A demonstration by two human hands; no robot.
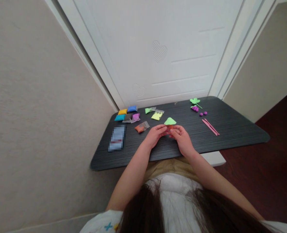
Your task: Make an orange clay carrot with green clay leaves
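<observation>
By white door (155, 71), dark table (230, 119) under hands (183, 140).

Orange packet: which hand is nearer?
Left. The left hand is close by, just right of the orange packet; the right hand is farther right, beyond the left.

The orange piece (170, 127) below the green cap (170, 121) is partly hidden; the blue rectangle (117, 138) is pixelated.

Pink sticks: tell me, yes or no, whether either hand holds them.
No, the pink sticks lie on the dark table, apart from the right hand and left hand.
</observation>
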